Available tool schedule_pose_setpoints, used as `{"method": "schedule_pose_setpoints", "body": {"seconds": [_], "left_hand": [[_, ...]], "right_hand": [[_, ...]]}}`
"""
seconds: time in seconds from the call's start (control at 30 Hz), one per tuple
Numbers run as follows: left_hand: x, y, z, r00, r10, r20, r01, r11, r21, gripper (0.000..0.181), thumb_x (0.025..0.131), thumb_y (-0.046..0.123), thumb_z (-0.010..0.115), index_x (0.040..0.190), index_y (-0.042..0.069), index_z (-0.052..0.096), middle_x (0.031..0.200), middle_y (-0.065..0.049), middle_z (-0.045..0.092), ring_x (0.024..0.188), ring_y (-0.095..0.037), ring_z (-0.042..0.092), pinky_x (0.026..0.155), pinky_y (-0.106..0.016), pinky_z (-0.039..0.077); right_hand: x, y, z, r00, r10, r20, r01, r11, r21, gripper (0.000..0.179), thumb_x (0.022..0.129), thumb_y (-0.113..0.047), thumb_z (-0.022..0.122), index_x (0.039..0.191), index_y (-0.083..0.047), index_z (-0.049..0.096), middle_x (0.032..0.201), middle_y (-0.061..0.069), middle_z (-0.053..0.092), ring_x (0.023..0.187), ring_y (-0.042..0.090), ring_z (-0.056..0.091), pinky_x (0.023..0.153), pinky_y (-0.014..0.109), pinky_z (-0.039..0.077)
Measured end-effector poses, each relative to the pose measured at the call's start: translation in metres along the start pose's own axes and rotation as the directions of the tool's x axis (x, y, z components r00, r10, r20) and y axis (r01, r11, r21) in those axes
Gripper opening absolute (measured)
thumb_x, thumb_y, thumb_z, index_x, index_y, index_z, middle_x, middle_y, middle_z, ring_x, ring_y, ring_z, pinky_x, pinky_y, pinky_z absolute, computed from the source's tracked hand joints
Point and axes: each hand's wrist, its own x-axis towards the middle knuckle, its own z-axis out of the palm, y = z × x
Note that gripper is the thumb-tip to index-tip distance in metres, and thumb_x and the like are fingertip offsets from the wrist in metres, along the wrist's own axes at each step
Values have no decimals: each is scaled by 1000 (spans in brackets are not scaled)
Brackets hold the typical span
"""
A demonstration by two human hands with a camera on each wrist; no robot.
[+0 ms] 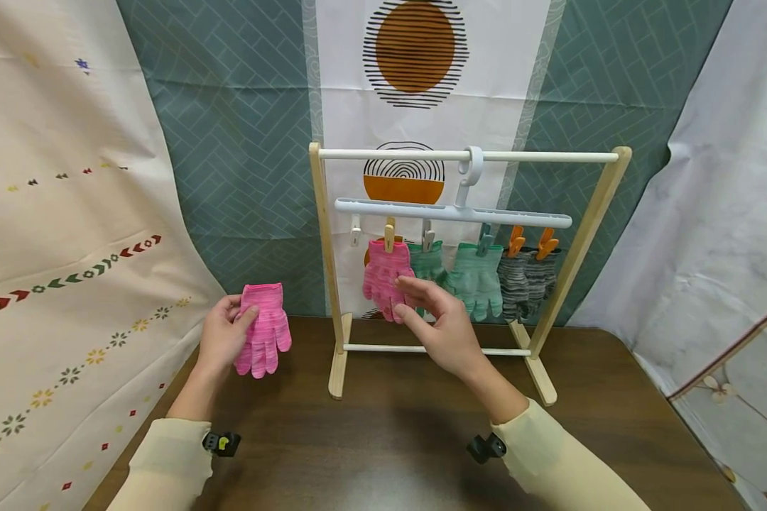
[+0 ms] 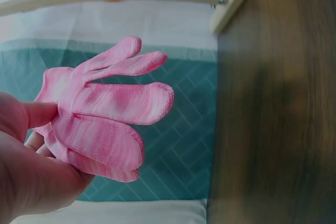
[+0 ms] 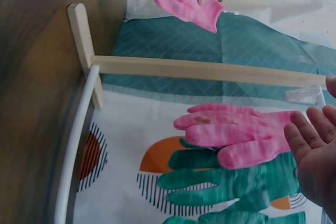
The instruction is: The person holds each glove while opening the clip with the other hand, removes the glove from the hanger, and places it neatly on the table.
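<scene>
My left hand pinches a pink knit glove between thumb and fingers, left of the rack. In the left wrist view this glove has its fingers pointing away from my palm. A second pink glove hangs from a yellow clothespin on the white hanger. My right hand is just in front of that hanging glove, fingers loosely extended and gripping nothing; whether they touch it I cannot tell. Beside it hang green gloves and dark grey striped gloves.
A wooden rack with a white top rail stands on the brown table. A white clothespin on the hanger's left end holds nothing. Orange clothespins are at the right. Patterned cloths surround the table.
</scene>
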Motion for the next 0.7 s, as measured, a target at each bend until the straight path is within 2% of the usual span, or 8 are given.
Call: {"method": "schedule_pose_setpoints", "body": {"seconds": [0.1,0.27,0.4,0.53,0.7], "left_hand": [[5,-6,-6,1000,4,11,-5,1000,30,42,108,15,64,139,-11,52,125,-35,68,78,0,66,68,-17,54],[17,-22,-15,999,-7,46,2,995,99,41,107,13,64,136,-13,53,120,-34,70,75,1,65,65,-18,53],[27,-34,-21,995,-29,95,16,990,137,41,108,13,63,137,-15,52,121,-34,70,77,0,65,65,-19,53],[35,-40,-24,989,-51,139,23,980,198,45,109,14,61,140,-17,50,128,-36,66,83,-1,64,68,-18,52],[43,-50,-26,983,-94,154,48,959,279,46,109,14,60,141,-18,49,132,-37,63,100,-23,67,70,-16,50]], "right_hand": [[-5,3,-3,1000,6,-1,-6,1000,-16,43,100,-6,75,141,-1,64,140,16,67,126,38,66,106,44,52],[-14,7,-8,999,35,-9,-36,998,-51,41,99,-7,76,140,-5,67,139,10,68,126,27,67,107,43,52],[-20,10,-11,999,43,-5,-43,996,-79,42,99,-8,76,140,-6,67,138,9,69,126,26,67,106,44,52],[-26,13,-13,999,48,-1,-48,994,-96,42,99,-8,76,140,-5,67,139,8,68,127,25,66,107,40,52],[-33,15,-16,998,64,-5,-65,992,-110,42,100,-9,76,141,-6,66,139,8,68,128,24,65,108,40,51]]}}
